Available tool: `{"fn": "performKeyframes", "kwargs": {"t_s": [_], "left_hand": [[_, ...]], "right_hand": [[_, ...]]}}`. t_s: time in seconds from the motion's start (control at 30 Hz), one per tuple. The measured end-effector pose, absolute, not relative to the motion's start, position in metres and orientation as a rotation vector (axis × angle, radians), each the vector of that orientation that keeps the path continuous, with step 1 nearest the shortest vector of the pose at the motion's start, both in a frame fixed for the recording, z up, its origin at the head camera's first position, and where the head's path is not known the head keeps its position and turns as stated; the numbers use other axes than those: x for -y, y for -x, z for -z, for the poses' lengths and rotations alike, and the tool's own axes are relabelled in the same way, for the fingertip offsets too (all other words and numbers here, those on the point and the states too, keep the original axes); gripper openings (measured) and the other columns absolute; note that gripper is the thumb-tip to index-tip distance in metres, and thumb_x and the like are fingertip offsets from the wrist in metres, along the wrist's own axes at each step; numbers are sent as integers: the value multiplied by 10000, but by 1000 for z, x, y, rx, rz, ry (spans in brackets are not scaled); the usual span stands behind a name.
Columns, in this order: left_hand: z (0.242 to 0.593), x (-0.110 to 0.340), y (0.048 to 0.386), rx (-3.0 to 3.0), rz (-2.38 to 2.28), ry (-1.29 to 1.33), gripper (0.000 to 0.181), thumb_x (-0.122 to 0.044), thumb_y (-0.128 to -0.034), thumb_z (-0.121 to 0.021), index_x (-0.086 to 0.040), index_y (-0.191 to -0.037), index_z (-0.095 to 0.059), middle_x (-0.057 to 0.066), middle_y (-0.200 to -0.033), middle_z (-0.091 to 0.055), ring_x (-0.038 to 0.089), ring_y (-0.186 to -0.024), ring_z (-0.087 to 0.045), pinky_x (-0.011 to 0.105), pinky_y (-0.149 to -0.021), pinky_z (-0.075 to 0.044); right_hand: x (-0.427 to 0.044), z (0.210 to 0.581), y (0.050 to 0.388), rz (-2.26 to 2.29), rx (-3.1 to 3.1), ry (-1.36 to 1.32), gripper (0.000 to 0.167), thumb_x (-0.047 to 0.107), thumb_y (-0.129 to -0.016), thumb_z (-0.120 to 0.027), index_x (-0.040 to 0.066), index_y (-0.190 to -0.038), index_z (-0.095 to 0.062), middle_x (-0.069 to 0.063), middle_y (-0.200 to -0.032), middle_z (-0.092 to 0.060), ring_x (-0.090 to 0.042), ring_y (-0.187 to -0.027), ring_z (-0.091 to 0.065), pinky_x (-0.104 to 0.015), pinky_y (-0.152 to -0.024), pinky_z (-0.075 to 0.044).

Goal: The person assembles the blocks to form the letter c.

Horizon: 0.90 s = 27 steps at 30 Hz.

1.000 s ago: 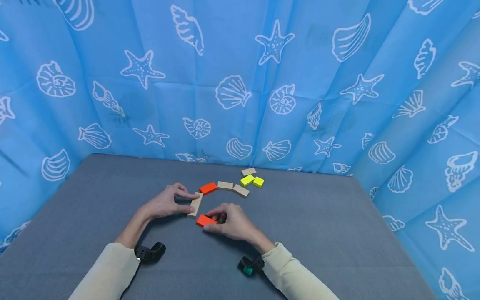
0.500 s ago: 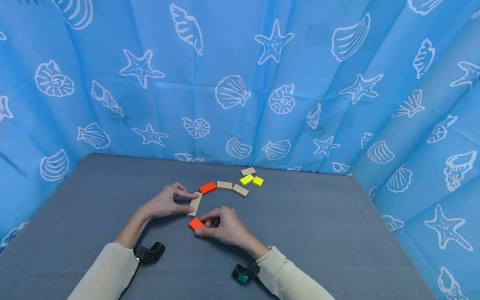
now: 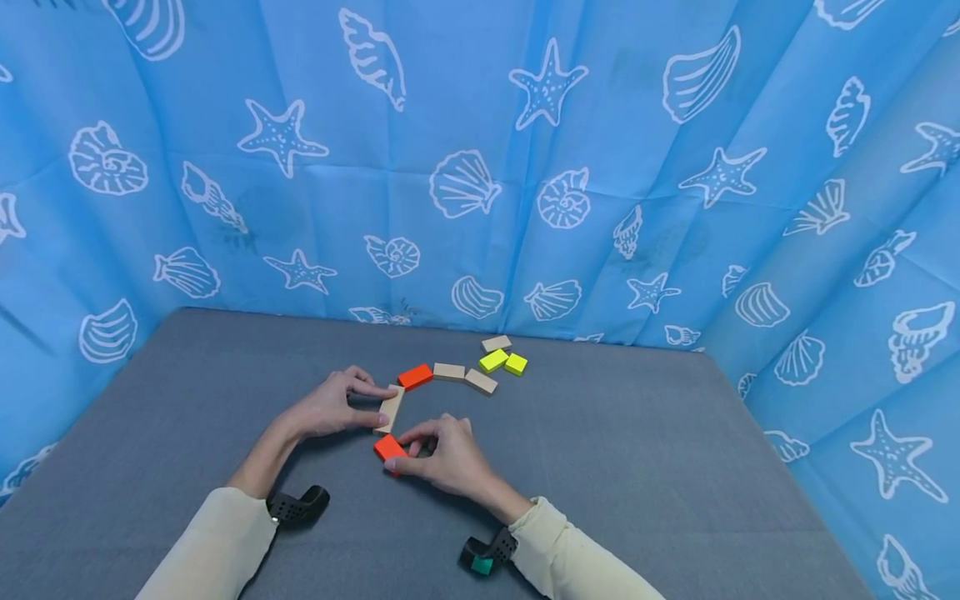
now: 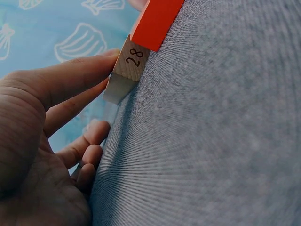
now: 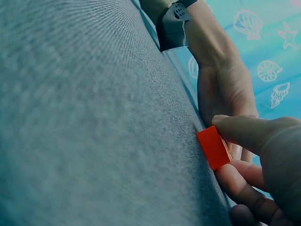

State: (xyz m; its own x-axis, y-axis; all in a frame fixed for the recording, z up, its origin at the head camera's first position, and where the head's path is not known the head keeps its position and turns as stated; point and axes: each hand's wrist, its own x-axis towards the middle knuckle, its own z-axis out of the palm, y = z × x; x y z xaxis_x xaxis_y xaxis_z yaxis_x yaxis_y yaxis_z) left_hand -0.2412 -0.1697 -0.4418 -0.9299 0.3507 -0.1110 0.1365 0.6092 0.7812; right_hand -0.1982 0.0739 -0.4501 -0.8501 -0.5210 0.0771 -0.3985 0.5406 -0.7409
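Note:
A plain wooden block (image 3: pixel 392 410) lies flat on the grey cloth, and my left hand (image 3: pixel 328 408) holds it with thumb and index finger. In the left wrist view its end bears the number 28. My right hand (image 3: pixel 452 458) pinches an orange-red block (image 3: pixel 388 448) between thumb and fingers, at the near end of the wooden one. The two blocks appear to meet at a corner. Beyond the left fingertips, another orange-red block (image 3: pixel 416 377) and two wooden blocks (image 3: pixel 449 372) continue a curved row to the right.
Behind the row's right end lie two yellow blocks (image 3: pixel 493 360) and one more wooden block (image 3: pixel 497 342). Grey cloth (image 3: pixel 637 467) covers the table. A blue curtain (image 3: pixel 480 250) with white shell prints hangs along its back edge.
My right hand has slid the orange-red block leftward and turned it, bringing it to the near end of the held wooden block. The left hand has stayed in place.

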Motion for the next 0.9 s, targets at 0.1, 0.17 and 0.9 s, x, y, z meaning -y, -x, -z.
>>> {"fn": "performKeyframes", "kwargs": {"t_s": [0.1,0.17,0.9], "left_hand": [[442,169,241,-2584,-1223,-398,516,-392,-830,-843,-203,-1295,-723,150,-1297,-519,390,-1223,-409,632,-971,-344],[442,170,241,-2586,-1221,-409,519,-388,-833,-841,-195,-1300,-719,154,-1299,-518,396,-1223,-408,637,-965,-345],[441,169,239,-2580,-1248,-395,512,-363,-831,-849,-183,-1294,-723,151,-1284,-519,396,-1219,-413,638,-953,-359]], "right_hand": [[-74,451,198,1207,-2622,785,266,406,-831,-844,202,-997,-800,146,-714,-599,-79,-766,-472,-358,-786,-276],[-74,451,198,1204,-2625,782,264,403,-832,-843,203,-999,-800,146,-714,-599,-77,-766,-471,-358,-789,-276],[-88,441,208,1485,-2427,755,278,262,-905,-791,52,-1087,-769,22,-772,-665,-99,-637,-547,-206,-548,-426]]}}
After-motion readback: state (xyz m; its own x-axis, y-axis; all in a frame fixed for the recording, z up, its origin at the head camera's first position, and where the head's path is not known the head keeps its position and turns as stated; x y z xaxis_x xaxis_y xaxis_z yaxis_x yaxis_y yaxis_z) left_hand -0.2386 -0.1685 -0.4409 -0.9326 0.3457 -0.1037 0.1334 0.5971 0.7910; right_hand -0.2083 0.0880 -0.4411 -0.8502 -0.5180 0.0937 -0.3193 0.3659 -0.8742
